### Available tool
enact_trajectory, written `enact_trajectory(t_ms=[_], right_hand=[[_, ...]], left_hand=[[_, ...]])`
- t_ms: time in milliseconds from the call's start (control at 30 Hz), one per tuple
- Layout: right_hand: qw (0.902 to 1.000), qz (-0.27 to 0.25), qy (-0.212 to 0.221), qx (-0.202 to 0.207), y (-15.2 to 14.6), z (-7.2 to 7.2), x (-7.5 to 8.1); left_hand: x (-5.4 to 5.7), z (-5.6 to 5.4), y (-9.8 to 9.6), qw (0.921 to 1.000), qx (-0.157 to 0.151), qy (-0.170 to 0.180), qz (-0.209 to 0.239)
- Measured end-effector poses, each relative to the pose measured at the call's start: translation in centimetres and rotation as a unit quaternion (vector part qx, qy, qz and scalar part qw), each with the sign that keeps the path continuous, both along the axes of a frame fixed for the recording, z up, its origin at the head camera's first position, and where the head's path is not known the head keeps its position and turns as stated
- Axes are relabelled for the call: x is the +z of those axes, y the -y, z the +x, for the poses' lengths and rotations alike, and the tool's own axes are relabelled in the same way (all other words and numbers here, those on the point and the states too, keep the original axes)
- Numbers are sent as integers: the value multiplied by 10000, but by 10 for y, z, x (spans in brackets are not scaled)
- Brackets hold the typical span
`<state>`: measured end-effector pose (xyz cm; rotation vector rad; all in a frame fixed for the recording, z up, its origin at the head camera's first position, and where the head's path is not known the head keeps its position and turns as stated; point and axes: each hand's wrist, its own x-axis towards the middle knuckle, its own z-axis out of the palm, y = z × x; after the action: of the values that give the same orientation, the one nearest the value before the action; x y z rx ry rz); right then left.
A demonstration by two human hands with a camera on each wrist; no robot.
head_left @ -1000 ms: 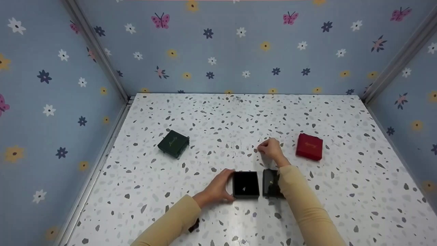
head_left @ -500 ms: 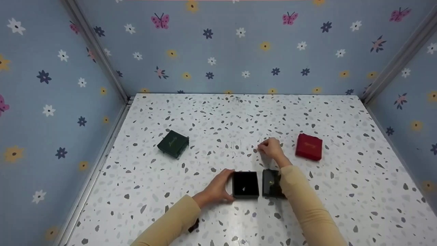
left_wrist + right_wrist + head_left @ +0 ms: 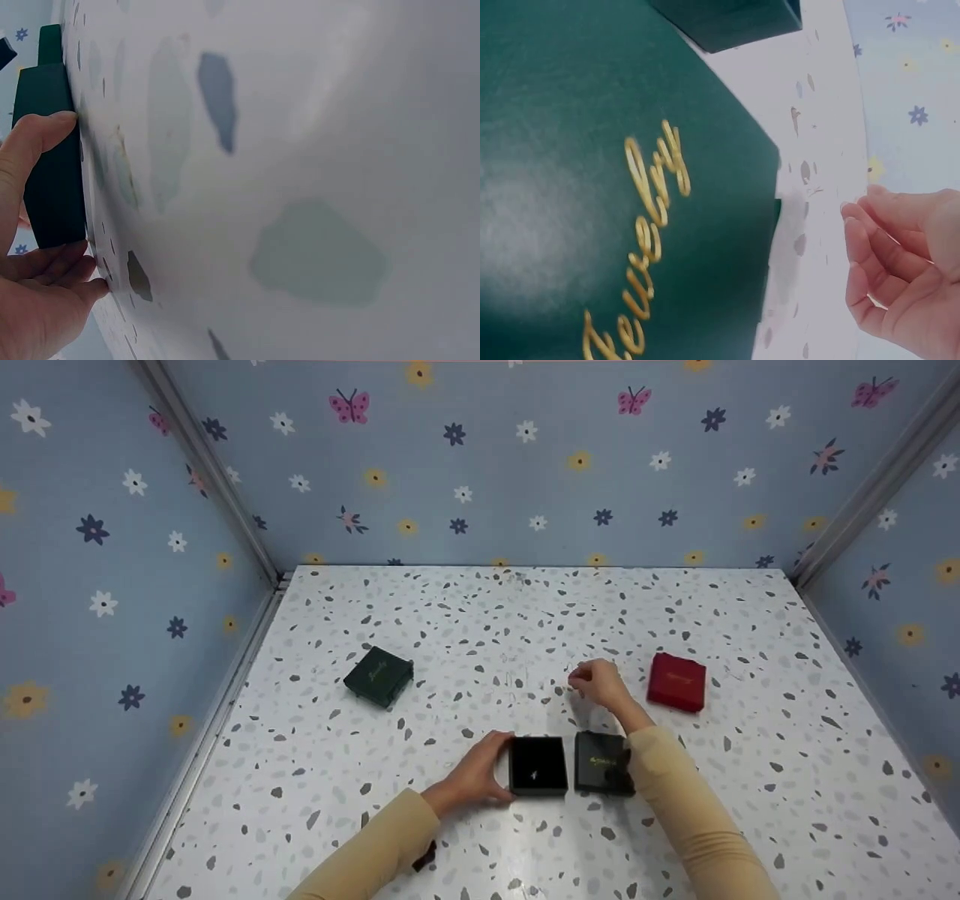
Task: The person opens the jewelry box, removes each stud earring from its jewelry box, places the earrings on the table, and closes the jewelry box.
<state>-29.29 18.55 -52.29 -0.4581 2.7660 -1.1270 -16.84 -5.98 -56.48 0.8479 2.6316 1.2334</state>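
Observation:
My left hand (image 3: 474, 769) grips the near-left side of an open jewelry box base (image 3: 538, 791), thumb in front and fingers behind. The base looks dark green in the left wrist view; its black lining carries a small silvery piece (image 3: 534, 775), too small to identify. Just right of it lies the lid (image 3: 592, 746), with gold "Jewelry" lettering in the right wrist view. Beyond the lid, my right hand (image 3: 598, 682) hovers low over the table, fingers curled and fingertips drawn together (image 3: 853, 214). Whether something tiny sits between them cannot be seen.
A green jewelry box (image 3: 379, 676) stands at the left and a red one (image 3: 676, 682) at the right, both closed. Several faint, thin pieces (image 3: 514, 679) lie mid-table. A dark object (image 3: 425, 856) shows beside the left sleeve. Flowered walls (image 3: 480, 457) enclose the white speckled table (image 3: 450, 607).
My right hand has shifted slightly away and right, and its forearm has moved right, uncovering more of the lid. The left hand keeps its grip on the box base.

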Motion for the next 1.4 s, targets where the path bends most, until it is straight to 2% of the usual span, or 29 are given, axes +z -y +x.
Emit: enact_trajectory(t_ms=[300,433,700,967,1133,1400], right_hand=[[9992,267,-92,280,2,10,4],[9985,227,-183,463,4,17,5],[9930,174,-675,958,9,31,7],[9861,-111,-856,1419,15,47,6],[9831,-182,-901,1584,20,56,6],[9822,-279,-730,1707,26,69,5]], left_hand=[[-1,0,0,10000,13,-28,36],[-1,0,0,10000,7,-31,35],[0,0,1,10000,35,18,45],[0,-1,1,9999,6,51,117],[-1,-1,1,9998,10,38,209],[-1,0,1,9994,-20,50,355]])
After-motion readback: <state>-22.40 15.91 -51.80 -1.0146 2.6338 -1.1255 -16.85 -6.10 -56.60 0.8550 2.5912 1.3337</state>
